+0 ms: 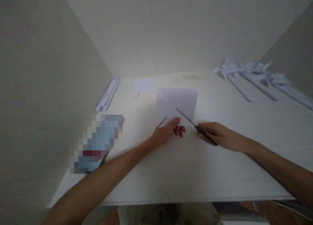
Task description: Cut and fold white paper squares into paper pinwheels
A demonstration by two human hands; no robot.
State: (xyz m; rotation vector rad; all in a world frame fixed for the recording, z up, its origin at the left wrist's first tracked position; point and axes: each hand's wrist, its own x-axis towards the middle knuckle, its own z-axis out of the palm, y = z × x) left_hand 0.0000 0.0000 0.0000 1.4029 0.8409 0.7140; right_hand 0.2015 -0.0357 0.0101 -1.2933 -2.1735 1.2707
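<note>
We see a white desk [171,172] enclosed by pale walls on three sides. Near the middle of the desk, a little toward 12 o'clock, lies a folded white paper [179,102] with a diagonal crease across it.

The left hand [167,132] rests at the lower edge of this paper, at about 6 o'clock from its middle. Its fingers [179,131] are curled and held close together, and they seem to pinch the lower edge of the sheet between thumb and fingers. How firmly, we cannot tell.

The right hand [217,135] is just beside the left one, at 3 o'clock from it. Its fingers are closed around the handle of a thin dark tool [193,124], probably scissors. The thin point of the tool goes toward 10 o'clock and lies over the lower right part of the paper, along the crease. We cannot tell if the blades are apart or together, because the picture is blurred here.

At 9 o'clock from the paper, along the left wall, lie some long rolled paper sticks [109,94]. At 2 o'clock, near the right wall, there is a pile of paper strips and folded pieces [256,76]. A small flat sheet [143,84] lies at 11 o'clock from the folded paper. A blurred coloured object [97,143] is at 8 o'clock, on the left edge of the desk.
</note>
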